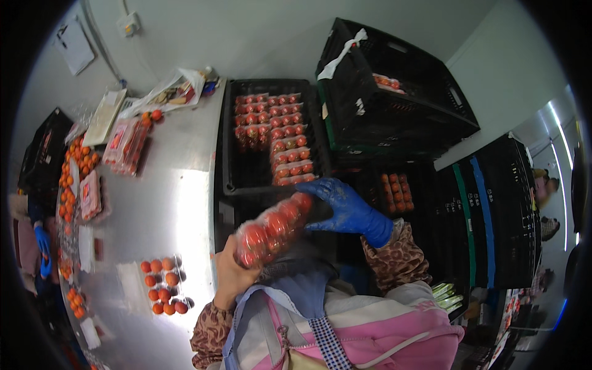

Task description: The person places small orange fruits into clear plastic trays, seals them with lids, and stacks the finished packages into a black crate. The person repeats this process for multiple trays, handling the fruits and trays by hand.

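A clear plastic pack of red tomatoes (275, 226), slightly blurred, is tilted in front of my body. My bare left hand (238, 273) grips its lower left end. At its upper right end is my right hand (347, 208) in a blue glove, fingers spread around that end; whether they touch the pack I cannot tell. Just beyond, a black plastic crate (268, 190) holds rows of similar tomato packs (289, 120). Left of my left hand, an unwrapped tray of tomatoes (164, 286) lies on the steel table (157, 208).
Stacked black crates (397, 106) stand beyond at the right, more crates (499, 217) farther right. Packed trays (125, 145) and loose tomatoes (85, 159) lie along the table's left side. At the far left is a co-worker's blue-gloved hand (42, 245).
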